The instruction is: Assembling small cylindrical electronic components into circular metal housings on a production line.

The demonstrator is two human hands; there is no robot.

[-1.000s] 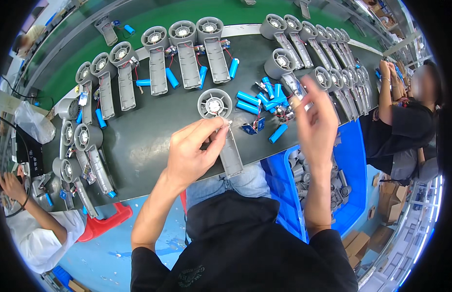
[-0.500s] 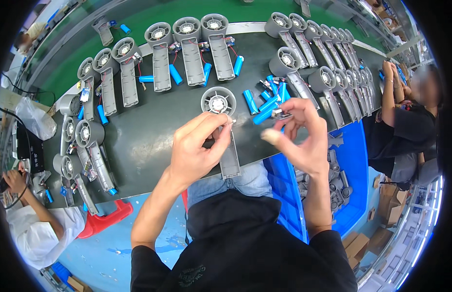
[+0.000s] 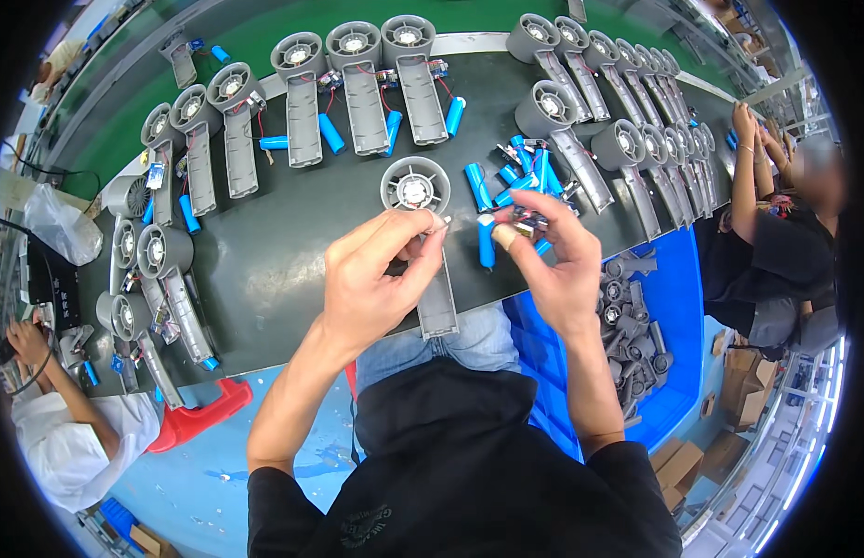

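Observation:
A grey handheld-fan shell (image 3: 438, 302) lies in front of me on the dark table, its round fan head (image 3: 415, 186) pointing away. Over its handle, my left hand (image 3: 376, 270) pinches a small white connector (image 3: 445, 222) between thumb and forefinger. To its right, my right hand (image 3: 559, 265) grips a small circuit board (image 3: 527, 221) with thumb and fingers. A blue cylindrical battery (image 3: 487, 244) is upright just left of those fingertips; whether it touches the table I cannot tell. Just beyond lies a pile of blue batteries (image 3: 476, 188) with wired boards.
Rows of grey fan shells (image 3: 367, 112) line the table's far side, several with batteries and boards attached by wires. More shells stand left and right. A blue bin (image 3: 678, 344) of grey parts sits below the right edge. Co-workers sit at both sides; a red stool (image 3: 204, 418) is lower left.
My right hand has moved left and slightly nearer with the circuit board. A blue battery now shows upright beside its fingertips. My left hand stays nearly in place, still pinching the connector.

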